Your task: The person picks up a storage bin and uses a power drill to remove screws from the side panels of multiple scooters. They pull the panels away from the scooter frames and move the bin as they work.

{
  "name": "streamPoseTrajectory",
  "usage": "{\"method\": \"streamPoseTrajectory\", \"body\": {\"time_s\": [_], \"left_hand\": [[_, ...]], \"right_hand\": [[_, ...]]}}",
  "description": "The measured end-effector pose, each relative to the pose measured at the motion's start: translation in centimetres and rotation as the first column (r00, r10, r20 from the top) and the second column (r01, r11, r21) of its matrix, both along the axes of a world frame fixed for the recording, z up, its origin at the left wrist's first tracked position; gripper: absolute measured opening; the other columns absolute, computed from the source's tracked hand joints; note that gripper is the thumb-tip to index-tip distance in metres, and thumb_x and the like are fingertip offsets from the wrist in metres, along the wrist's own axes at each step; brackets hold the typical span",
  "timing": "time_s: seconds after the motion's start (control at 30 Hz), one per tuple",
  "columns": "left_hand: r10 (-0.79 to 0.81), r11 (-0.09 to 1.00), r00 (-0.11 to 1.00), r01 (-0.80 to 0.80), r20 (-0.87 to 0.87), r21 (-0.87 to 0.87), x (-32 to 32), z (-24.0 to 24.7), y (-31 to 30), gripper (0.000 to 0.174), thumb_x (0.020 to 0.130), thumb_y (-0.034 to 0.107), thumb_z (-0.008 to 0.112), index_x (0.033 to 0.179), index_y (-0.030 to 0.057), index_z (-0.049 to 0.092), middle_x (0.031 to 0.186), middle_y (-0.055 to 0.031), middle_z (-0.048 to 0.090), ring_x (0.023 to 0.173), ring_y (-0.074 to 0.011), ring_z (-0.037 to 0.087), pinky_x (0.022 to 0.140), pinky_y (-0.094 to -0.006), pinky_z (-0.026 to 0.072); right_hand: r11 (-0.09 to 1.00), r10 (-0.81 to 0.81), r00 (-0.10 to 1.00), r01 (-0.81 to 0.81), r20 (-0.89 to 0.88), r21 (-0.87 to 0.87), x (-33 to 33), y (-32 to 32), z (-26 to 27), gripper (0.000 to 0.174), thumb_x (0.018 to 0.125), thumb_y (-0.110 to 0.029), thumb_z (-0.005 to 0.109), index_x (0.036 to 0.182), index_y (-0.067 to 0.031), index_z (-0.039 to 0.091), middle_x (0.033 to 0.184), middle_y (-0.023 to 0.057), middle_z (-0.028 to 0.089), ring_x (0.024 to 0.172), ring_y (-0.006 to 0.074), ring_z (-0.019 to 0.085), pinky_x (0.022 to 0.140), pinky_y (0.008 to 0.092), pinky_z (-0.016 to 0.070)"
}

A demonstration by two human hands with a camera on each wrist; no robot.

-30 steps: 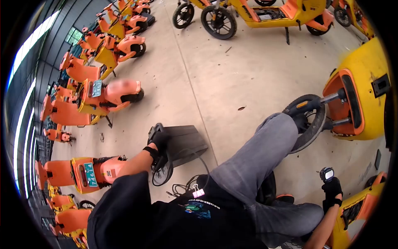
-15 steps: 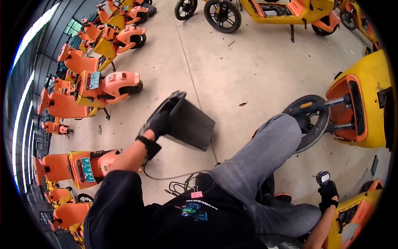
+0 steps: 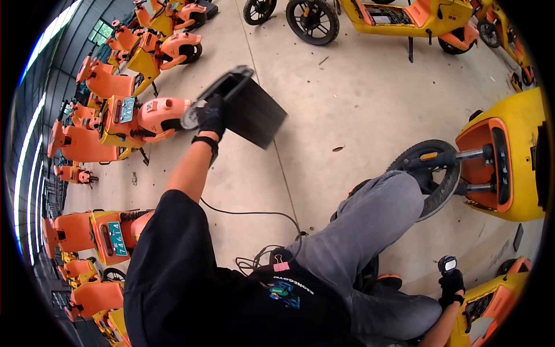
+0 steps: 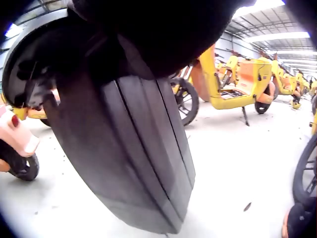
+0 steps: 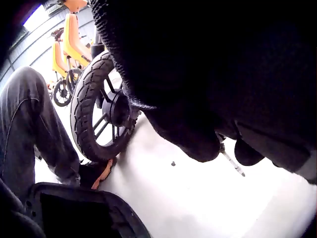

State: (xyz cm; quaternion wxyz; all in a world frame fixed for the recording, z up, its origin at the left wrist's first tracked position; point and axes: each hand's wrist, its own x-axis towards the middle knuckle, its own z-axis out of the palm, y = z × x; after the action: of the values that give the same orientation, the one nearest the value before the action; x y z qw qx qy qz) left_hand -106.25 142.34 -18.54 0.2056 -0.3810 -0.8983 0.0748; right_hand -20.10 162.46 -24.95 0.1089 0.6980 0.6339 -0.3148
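In the head view my gloved left hand point(image 3: 212, 117) grips a black battery pack point(image 3: 254, 115) near its upper end and holds it tilted, out to the left. Its long ribbed body fills the middle of the left wrist view, as pack point(image 4: 143, 153), below the dark glove. A black cable point(image 3: 248, 213) trails from near that wrist towards my lap. At the lower right, my gloved right hand point(image 3: 452, 282) is curled round a small black device point(image 3: 447, 264) with a bright pale face. A thin metal rod point(image 5: 232, 162) pokes out below the fingers in the right wrist view.
Close on my right stands a yellow and orange scooter point(image 3: 503, 156), its front wheel point(image 3: 445, 194) beside my knee point(image 3: 402, 191). Rows of scooters point(image 3: 162, 118) line the left; another scooter point(image 3: 399, 20) stands ahead. A coiled cable point(image 3: 251, 261) lies by my lap.
My left hand has swung the battery pack forward, away from my body. The cable has stretched out behind it. My right hand stays at the lower right with the small device.
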Motion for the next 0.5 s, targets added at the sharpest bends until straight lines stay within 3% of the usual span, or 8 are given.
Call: {"method": "streamPoseTrajectory", "body": {"time_s": [0.1,0.17,0.23,0.3,0.33,0.37,0.43,0.5], "left_hand": [[0.221,0.975,0.952,-0.224,-0.21,0.012,-1.7,-0.4,1.4,0.009,0.086,0.013,0.047,0.092,0.0092,0.052,0.085,-0.0111,0.058,0.084,-0.0289,0.06,0.07,-0.043,0.0462],[0.208,0.978,0.968,-0.207,-0.143,0.022,-4.3,-5.0,-0.1,0.014,0.085,0.013,0.048,0.097,0.0087,0.054,0.092,-0.013,0.059,0.088,-0.0304,0.06,0.075,-0.0443,0.0465],[0.069,0.992,0.994,-0.077,-0.087,-0.097,-7.4,-11.1,-1.8,0.021,0.085,0.012,0.046,0.104,0.0084,0.055,0.1,-0.0156,0.06,0.096,-0.0316,0.06,0.081,-0.0457,0.0456],[0.407,0.91,0.856,-0.412,0.32,-0.054,-8.1,-11.9,0.0,0.042,0.084,0.016,0.048,0.125,0.0056,0.045,0.122,-0.0189,0.051,0.113,-0.0329,0.051,0.091,-0.0485,0.0405],[0.532,0.841,0.832,-0.497,0.158,-0.216,-6.4,-12.1,0.8,0.065,0.082,0.022,0.05,0.139,0.0047,0.025,0.14,-0.0183,0.034,0.129,-0.0325,0.035,0.099,-0.0502,0.0329],[0.583,0.811,0.778,-0.537,0.235,-0.232,-5.6,-11.1,1.3,0.083,0.079,0.026,0.055,0.144,0.0047,0.009,0.148,-0.0178,0.017,0.136,-0.034,0.022,0.103,-0.0512,0.027],[0.457,0.889,0.859,-0.432,0.233,-0.152,-8.8,-11.8,-0.3,0.077,0.082,0.025,0.053,0.145,0.0099,0.012,0.147,-0.0208,0.019,0.135,-0.035,0.022,0.103,-0.0515,0.0271],[0.576,0.814,0.806,-0.549,0.136,-0.192,-10.1,-10.2,-0.7,0.072,0.084,0.023,0.052,0.145,0.0153,0.015,0.144,-0.0226,0.022,0.132,-0.0358,0.026,0.102,-0.0519,0.029]], "right_hand": [[1.0,-0.023,1.0,0.022,0.011,0.015,1.4,-0.5,-1.1,0.013,0.055,-0.003,0.062,0.067,-0.0006,0.058,0.061,0.0151,0.059,0.058,0.0246,0.06,0.05,0.0367,0.0451],[0.998,0.022,0.999,-0.024,0.041,0.052,3.2,-0.7,-1.7,0.013,0.055,-0.003,0.062,0.067,-0.0006,0.058,0.062,0.0158,0.06,0.059,0.0259,0.06,0.051,0.0371,0.0453],[0.996,0.04,0.997,-0.046,0.07,0.083,4.6,-1.0,-2.6,0.014,0.054,-0.003,0.062,0.068,-0.0006,0.058,0.063,0.0165,0.06,0.06,0.0272,0.06,0.052,0.0376,0.0456],[0.993,0.041,0.995,-0.051,0.096,0.106,5.8,-1.8,-3.5,0.014,0.054,-0.003,0.062,0.068,-0.0006,0.058,0.064,0.0171,0.06,0.061,0.0286,0.061,0.052,0.0381,0.0459],[0.992,0.045,0.993,-0.057,0.11,0.113,6.5,-1.9,-3.8,0.015,0.054,-0.003,0.062,0.068,-0.0006,0.058,0.065,0.0175,0.06,0.061,0.0293,0.061,0.053,0.0383,0.046],[0.992,0.047,0.992,-0.059,0.114,0.111,7.1,-1.8,-4.0,0.015,0.054,-0.003,0.062,0.068,-0.0006,0.058,0.065,0.0178,0.061,0.062,0.0299,0.061,0.053,0.0385,0.0462],[0.991,0.07,0.989,-0.084,0.128,0.101,8.6,-1.9,-4.9,0.015,0.054,-0.003,0.062,0.068,-0.0006,0.059,0.066,0.0185,0.061,0.063,0.0313,0.061,0.054,0.039,0.0464],[0.991,0.078,0.988,-0.092,0.135,0.1,9.9,-2.0,-5.6,0.016,0.053,-0.003,0.062,0.069,-0.0006,0.059,0.066,0.0188,0.061,0.064,0.0319,0.061,0.054,0.0392,0.0466]]}}
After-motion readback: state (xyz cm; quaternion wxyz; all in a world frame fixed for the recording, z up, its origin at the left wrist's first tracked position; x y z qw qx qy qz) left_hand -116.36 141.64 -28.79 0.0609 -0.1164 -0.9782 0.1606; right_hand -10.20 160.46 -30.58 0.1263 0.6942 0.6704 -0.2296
